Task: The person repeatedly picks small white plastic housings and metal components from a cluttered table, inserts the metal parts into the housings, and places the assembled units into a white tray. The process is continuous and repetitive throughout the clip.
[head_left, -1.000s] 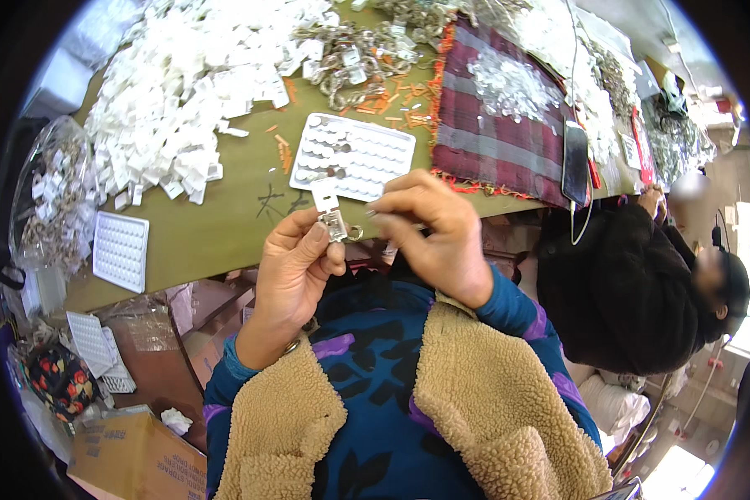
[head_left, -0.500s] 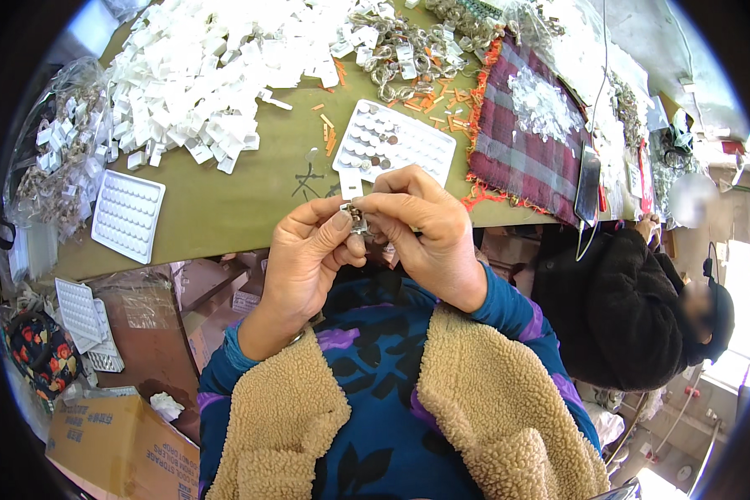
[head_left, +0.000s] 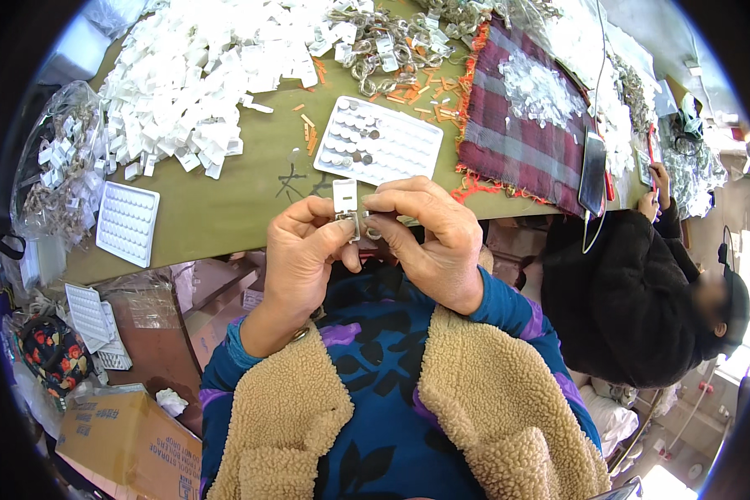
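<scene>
Nearby sits a tray; left fingers grip a white piece; right fingers, I can't tell.

— So what's your pose rn?
— My left hand is pinching thumb against fingers, my right hand pretty much mirrors it, both angled inward, nearly meeting around mid-frame lol.

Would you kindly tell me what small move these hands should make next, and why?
I'd probably hold the small white-and-metal piece steady in the left hand and bring the fingertips of the right hand to its metal end: the left thumb and fingers pinch the piece, and the right fingertips are close beside that end.
</scene>
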### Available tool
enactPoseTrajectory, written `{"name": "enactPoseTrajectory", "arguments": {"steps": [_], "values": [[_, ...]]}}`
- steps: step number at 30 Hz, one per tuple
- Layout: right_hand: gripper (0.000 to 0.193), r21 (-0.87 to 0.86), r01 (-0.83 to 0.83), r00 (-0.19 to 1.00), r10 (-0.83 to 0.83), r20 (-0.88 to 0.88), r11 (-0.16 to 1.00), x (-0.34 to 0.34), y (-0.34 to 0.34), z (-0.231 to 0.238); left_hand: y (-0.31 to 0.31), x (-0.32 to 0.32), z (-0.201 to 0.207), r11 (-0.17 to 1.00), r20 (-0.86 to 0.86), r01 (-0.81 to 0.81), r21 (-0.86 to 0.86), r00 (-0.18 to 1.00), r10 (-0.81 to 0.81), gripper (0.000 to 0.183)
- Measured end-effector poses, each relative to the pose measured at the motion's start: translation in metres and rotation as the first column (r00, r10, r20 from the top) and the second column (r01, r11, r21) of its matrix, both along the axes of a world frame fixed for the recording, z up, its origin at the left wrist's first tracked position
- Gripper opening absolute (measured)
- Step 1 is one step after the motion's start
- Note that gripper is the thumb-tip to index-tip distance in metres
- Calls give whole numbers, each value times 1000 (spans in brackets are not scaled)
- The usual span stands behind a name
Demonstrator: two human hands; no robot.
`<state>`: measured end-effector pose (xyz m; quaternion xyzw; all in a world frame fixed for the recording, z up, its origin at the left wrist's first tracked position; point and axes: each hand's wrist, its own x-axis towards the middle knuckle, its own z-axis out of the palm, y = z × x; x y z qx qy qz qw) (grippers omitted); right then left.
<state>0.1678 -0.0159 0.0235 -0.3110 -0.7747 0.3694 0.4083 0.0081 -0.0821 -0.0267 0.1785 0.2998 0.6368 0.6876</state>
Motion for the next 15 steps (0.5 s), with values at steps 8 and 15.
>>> {"name": "enactPoseTrajectory", "arguments": {"steps": [8, 15], "values": [[24, 172, 28, 999, -22, -34, 985, 0, 0, -11, 0, 6, -3, 999, 136, 30, -34, 990, -25, 23], [25, 116, -218, 976, 214, 52, 969, -2, 17, -12, -7, 5, -5, 997, 161, 2, -78, 987, 11, 19]]}}
